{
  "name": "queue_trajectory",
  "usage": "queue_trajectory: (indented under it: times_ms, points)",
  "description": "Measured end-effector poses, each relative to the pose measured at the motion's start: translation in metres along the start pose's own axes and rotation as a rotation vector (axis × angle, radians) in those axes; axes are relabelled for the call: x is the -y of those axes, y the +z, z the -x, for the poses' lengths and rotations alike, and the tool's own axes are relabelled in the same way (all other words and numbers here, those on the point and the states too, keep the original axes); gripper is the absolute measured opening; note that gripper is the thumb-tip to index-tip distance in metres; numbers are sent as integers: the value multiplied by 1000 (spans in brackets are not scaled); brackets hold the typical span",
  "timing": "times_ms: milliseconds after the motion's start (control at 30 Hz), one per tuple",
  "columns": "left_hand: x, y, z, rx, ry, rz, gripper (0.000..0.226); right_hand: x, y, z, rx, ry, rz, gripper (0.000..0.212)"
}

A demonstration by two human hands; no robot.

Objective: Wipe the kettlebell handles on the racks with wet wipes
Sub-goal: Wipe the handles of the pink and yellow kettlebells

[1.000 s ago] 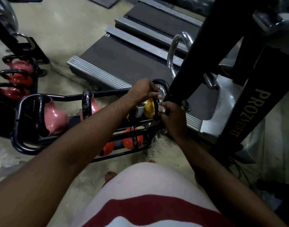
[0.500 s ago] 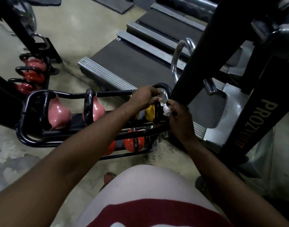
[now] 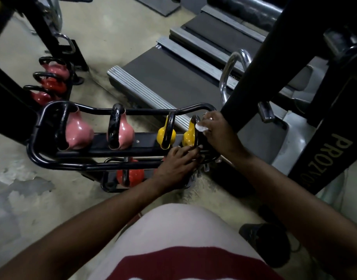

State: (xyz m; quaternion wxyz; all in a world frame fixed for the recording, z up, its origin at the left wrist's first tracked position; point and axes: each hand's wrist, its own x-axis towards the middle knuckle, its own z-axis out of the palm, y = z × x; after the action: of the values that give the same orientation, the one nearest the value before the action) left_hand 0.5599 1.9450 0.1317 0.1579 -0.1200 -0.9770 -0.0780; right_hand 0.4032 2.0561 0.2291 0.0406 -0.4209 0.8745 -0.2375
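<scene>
A black tubular rack [image 3: 52, 158] holds two pink kettlebells [image 3: 78, 132] and two yellow ones with black handles. My right hand [image 3: 216, 128] pinches a white wet wipe [image 3: 200, 127] against the handle of the rightmost yellow kettlebell [image 3: 188, 136]. My left hand [image 3: 178, 160] rests on the rack's front rail, its fingers curled over the lower end of that same handle. The other yellow kettlebell [image 3: 165, 135] stands just to the left, untouched. Red kettlebells [image 3: 130, 174] sit on the lower shelf.
A treadmill deck [image 3: 165, 77] lies behind the rack. A black machine upright [image 3: 260, 63] rises right beside my right hand. A second rack with pink and red kettlebells [image 3: 52, 81] stands at the far left. Concrete floor surrounds the rack.
My left hand has come down from the top of the yellow kettlebell's handle to its lower end at the front rail. My right hand with the wipe has moved up along the handle.
</scene>
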Motion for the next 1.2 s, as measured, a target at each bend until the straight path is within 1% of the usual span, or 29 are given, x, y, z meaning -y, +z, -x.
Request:
queue_trajectory:
  times_ms: [67,100,133,200,233,267,333,367,433,500,567,633,700,767,800,867,967,1067,1200]
  points:
    - [-2,-3,-5,98,-28,-20,64,-5,-5,-2,133,-104,130,22]
    - [-2,-4,-7,117,-34,-17,65,-8,-4,0,181,-204,213,23]
    - [-3,-5,-9,117,-36,-11,64,-7,-5,3,201,-258,249,23]
    - [-3,-3,-10,89,-37,17,59,-5,-5,4,200,-379,290,27]
    - [-3,0,-11,71,-37,34,57,-7,-4,0,169,-456,331,29]
    - [-3,3,-11,61,-38,45,57,-8,-2,-8,159,-481,349,31]
    - [-4,5,-11,66,-45,52,62,-1,-3,-24,149,-419,318,34]
    - [-4,4,-10,74,-48,50,65,3,-3,-31,159,-360,299,31]
    - [-3,2,-11,77,-48,50,64,4,-2,-37,131,-299,285,24]
    - [0,2,-12,65,-43,46,62,6,-3,-25,137,-203,151,23]
    - [1,5,-11,74,-50,46,62,9,-4,-3,118,-117,103,28]
    - [1,6,-10,96,-55,44,66,12,-4,6,70,-43,51,31]
    - [2,3,-11,93,-55,43,68,12,2,-11,-38,60,-65,23]
    - [5,0,-13,81,-37,31,69,7,10,-35,-61,185,-148,18]
    - [7,-2,-14,79,-24,28,68,5,12,-41,-52,234,-148,18]
    - [12,-3,-16,76,-3,33,63,7,11,-37,-35,230,-88,20]
    - [16,-6,-23,44,-32,47,53,17,-1,-26,80,83,58,24]
    - [18,-5,-37,0,-67,7,45,18,-5,-54,218,91,160,23]
    - [23,1,-46,-31,-49,16,42,13,-7,-94,384,83,297,22]
